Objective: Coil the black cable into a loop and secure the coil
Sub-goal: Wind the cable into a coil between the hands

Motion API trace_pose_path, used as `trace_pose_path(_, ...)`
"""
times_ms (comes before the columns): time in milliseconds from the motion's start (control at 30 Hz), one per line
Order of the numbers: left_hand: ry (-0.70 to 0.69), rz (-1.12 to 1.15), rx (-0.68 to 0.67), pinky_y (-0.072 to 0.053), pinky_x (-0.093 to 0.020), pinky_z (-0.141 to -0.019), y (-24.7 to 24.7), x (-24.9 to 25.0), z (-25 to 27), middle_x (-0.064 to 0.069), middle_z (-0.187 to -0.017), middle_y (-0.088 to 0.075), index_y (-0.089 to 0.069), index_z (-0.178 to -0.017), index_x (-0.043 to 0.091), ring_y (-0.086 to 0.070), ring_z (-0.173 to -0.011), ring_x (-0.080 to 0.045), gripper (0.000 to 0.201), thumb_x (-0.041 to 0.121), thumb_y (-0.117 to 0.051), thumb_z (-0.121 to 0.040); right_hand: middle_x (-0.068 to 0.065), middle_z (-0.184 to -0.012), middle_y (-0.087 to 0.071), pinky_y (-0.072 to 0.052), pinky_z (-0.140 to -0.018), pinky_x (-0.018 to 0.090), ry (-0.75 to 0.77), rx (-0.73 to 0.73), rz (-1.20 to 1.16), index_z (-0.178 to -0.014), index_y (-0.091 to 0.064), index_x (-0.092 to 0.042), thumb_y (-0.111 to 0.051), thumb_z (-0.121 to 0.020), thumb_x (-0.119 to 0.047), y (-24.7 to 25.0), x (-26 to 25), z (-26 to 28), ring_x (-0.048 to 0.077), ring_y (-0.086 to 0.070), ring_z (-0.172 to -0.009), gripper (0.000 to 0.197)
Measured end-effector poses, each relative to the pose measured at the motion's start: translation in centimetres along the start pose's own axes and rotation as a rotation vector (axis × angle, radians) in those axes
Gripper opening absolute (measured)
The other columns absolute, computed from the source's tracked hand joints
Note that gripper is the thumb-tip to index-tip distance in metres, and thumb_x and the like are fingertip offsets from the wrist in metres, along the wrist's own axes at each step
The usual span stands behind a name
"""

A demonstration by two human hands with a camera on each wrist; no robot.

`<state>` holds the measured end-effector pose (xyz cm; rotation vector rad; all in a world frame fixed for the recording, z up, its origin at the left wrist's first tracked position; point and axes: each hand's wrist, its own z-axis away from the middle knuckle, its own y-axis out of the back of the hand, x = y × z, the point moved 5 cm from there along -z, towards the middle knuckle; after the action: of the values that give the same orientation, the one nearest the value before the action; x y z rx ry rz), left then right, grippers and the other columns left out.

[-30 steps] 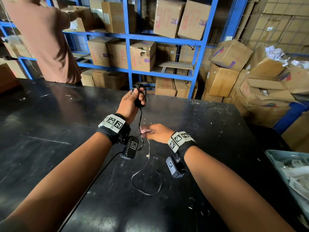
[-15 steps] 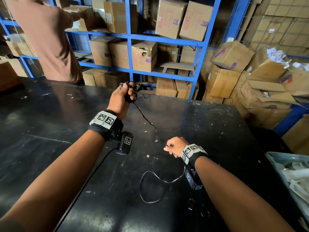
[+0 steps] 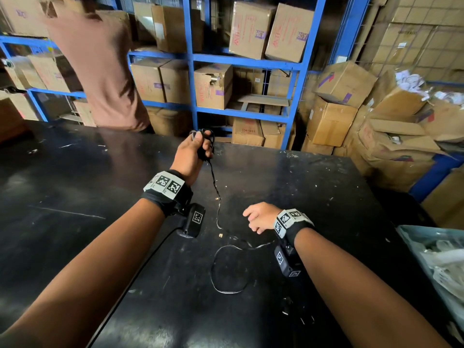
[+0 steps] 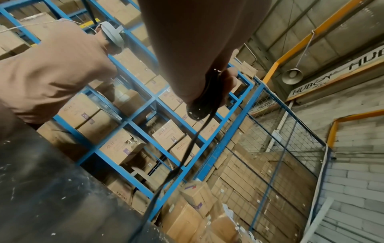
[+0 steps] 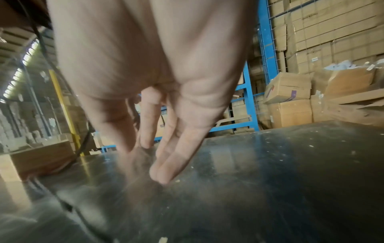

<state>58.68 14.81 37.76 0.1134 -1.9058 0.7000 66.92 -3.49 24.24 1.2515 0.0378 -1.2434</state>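
Note:
The black cable is partly wound into a small coil (image 3: 207,144) that my left hand (image 3: 198,146) grips above the far side of the black table (image 3: 75,222). From the coil the free length (image 3: 217,197) hangs slack down to the table and ends in a loose loop (image 3: 227,272) between my forearms. My right hand (image 3: 251,219) hovers just right of that strand with relaxed fingers and holds nothing. In the left wrist view the coil (image 4: 197,106) sits in the curled fingers and the strand (image 4: 187,156) trails away. In the right wrist view straight fingers (image 5: 166,164) point down at the tabletop.
Another person in a brown shirt (image 3: 100,71) stands behind the table's far left. Blue shelving (image 3: 190,96) full of cardboard boxes runs along the back, with more boxes stacked at right (image 3: 334,121). A bin of white plastic (image 3: 439,259) sits at the right edge.
My right hand pulled the cable out to the right, then let it go. The strand, taut half a second ago, now hangs slack. My left hand keeps gripping the coil.

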Motion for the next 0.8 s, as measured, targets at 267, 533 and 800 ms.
trace_pose_path(267,0.009,-0.006,-0.016,-0.033,-0.020,-0.056,-1.3,-0.4,0.5,0.010,-0.056,-0.046,-0.053,-0.094,0.010,-0.038,-0.051,-0.008,0.029,0.020,-0.026,-0.100,0.004,-0.125,-0.059,-0.043,-0.063,0.012,0.274,0.051,-0.324,-0.129,-0.054,-0.016,-0.062,-0.087,-0.011,-0.5,-7.3,-0.9,0.010,-0.053,-0.104,0.043)
trace_pose_path(533,0.078,0.134,-0.010,-0.038,-0.020,-0.053,-0.3,1.0,1.2,0.008,-0.052,-0.044,-0.053,-0.092,0.006,-0.039,-0.046,-0.009,0.033,0.021,-0.025,-0.100,0.012,-0.112,-0.069,-0.045,-0.071,0.015,0.230,-0.011,-0.279,-0.073,-0.057,-0.021,-0.047,-0.094,-0.014,-1.9,-5.6,-1.1,0.014,-0.059,-0.090,0.025)
trace_pose_path(800,0.196,0.148,-0.164,-0.029,-0.018,-0.045,0.0,0.8,2.8,0.008,-0.047,-0.035,-0.052,-0.092,0.008,-0.027,-0.034,-0.005,0.031,0.023,-0.025,-0.098,-0.001,-0.095,-0.069,-0.040,-0.084,0.033,0.080,0.018,-0.401,-0.080,-0.055,-0.020,-0.054,-0.093,-0.031,2.3,-1.7,-0.1,0.014,-0.064,-0.092,0.017)
